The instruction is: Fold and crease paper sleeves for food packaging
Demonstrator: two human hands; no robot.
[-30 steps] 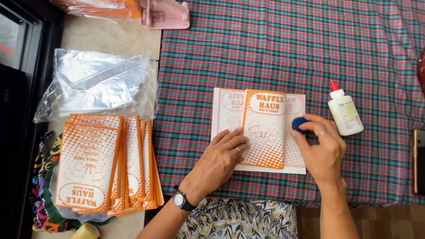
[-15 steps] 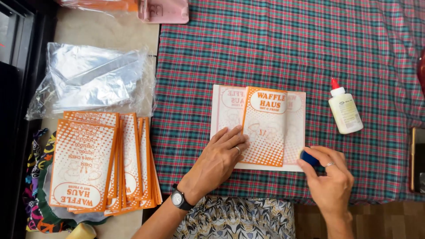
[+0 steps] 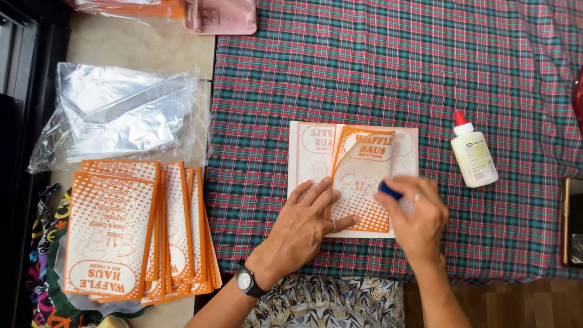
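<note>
A flat white paper bag with orange print (image 3: 364,152) lies on the plaid tablecloth (image 3: 376,67); its orange flap is lifted and curling. My left hand (image 3: 303,228), with a wristwatch, presses flat on the bag's lower left part. My right hand (image 3: 416,215) holds a small blue glue stick (image 3: 390,191) against the bag's right side, under the raised flap. A white glue bottle with a red cap (image 3: 473,155) stands to the right of the bag, apart from both hands.
A fanned stack of the same orange printed bags (image 3: 130,231) lies at the left on a pale surface. Clear plastic wrapping (image 3: 121,115) sits above it. A pink case (image 3: 221,15) is at the top edge, a dark object (image 3: 574,225) at the right edge.
My right hand moved from the bag's lower right corner up and left onto the bag with the blue glue stick. The orange flap now curls upward. The left hand stayed pressing.
</note>
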